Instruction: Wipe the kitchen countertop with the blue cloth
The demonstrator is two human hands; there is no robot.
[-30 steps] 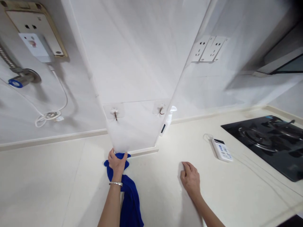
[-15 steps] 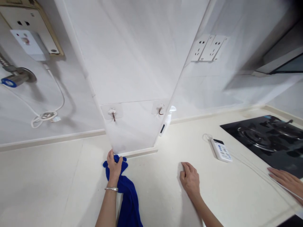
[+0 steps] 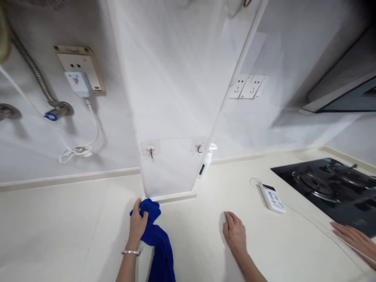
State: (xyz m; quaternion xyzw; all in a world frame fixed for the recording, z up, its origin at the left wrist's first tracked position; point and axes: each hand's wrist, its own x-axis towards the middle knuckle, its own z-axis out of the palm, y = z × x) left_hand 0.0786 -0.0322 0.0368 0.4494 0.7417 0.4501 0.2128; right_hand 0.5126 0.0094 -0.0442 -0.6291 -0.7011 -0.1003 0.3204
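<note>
My left hand, with a silver bracelet on the wrist, is closed on a blue cloth. It presses the bunched end of the cloth to the pale countertop, by the left foot of a white wall pillar. The cloth's long tail hangs down toward me, past the bottom of the view. My right hand rests on the counter further right, fingers loosely curled together, with nothing seen in them.
Another person's hand lies at the far right by the black gas hob. A white corded box sits on the counter. Behind the pillar stands a white spray bottle. Two hooks, a plugged adapter and a valve are on the walls.
The view has tilted and shifted, showing more of the left wall. My left hand has moved slightly with the cloth along the pillar's foot. My right hand stays about where it was.
</note>
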